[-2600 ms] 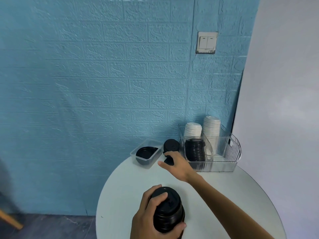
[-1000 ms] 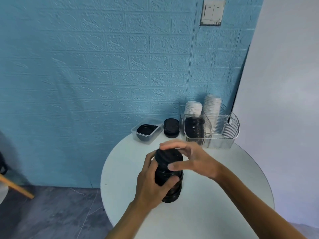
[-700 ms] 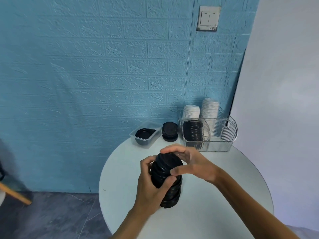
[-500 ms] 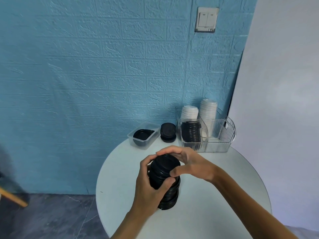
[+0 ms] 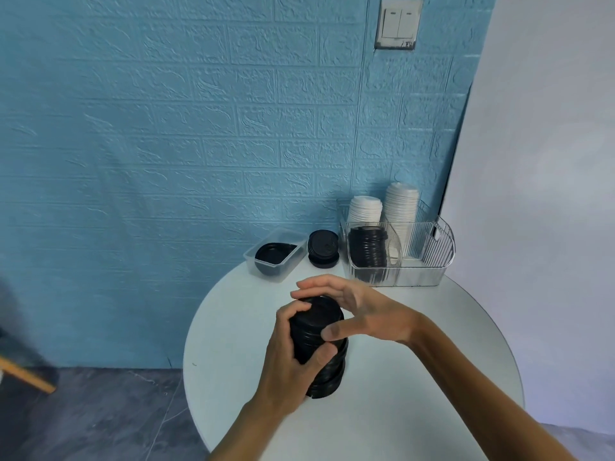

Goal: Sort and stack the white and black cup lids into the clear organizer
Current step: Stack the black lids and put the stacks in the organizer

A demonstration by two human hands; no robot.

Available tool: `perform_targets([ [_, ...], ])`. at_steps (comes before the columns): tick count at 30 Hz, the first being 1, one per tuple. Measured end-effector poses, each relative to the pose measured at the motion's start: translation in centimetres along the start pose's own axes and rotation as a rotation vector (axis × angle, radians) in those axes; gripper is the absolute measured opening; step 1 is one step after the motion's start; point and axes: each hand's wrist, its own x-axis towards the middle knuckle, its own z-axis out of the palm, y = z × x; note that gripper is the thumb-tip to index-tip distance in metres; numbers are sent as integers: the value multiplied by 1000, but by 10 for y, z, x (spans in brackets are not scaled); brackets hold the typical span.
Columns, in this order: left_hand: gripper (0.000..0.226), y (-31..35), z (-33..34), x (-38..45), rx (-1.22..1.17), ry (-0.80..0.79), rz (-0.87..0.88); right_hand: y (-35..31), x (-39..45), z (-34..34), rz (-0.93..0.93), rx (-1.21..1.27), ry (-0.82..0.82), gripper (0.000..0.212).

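Left hand grips my tall stack of black lids at the table's centre while my right hand cups its top, squaring it; next, I judge, carrying it to the organizer at one o'clock.

Matt black plastic lid stack; clear ribbed glossy plastic organizer; smooth matt round white worktop; rough embossed blue brick-pattern wall; clear plastic rectangular tub.
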Motion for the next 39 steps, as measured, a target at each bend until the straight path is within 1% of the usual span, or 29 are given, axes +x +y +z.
perform_targets([
  [3, 59, -3, 0, 1, 7, -4, -28, 7, -3, 6, 12, 102, 26, 69],
  [8, 56, -5, 0, 0, -5, -2, -45, 8, -1, 4, -3, 187, -18, 74],
  [10, 53, -4, 0, -1, -4, -9, -39, 8, 0, 3, -8, 254, 15, 72],
  [13, 50, -5, 0, -2, 3, -21, -39, 11, 9, -1, -39, 177, 130, 59],
  [16, 50, -7, 0, -3, 4, -24, -41, 17, 31, -6, -31, 110, 257, 55],
  [18, 51, -7, 0, -2, 4, -31, -43, 24, 49, -10, -11, 45, 379, 60],
  [21, 53, -7, -1, -3, 10, -38, -41, 38, 75, -15, 40, -217, 507, 72],
  [23, 54, -8, -1, -2, 13, -42, -46, 47, 90, -18, 66, -302, 539, 77],
  [28, 55, -9, -3, -1, 14, -47, -35, 76, 114, -23, 154, -304, 531, 88],
  [31, 55, -9, -2, 0, 18, -42, -29, 91, 128, -25, 235, -266, 506, 90],
  [35, 57, -7, -3, 1, 11, -28, -20, 106, 147, -30, 350, -337, 539, 91],
  [39, 55, -6, -2, 1, 3, -28, -15, 117, 162, -36, 396, -384, 574, 91],
])
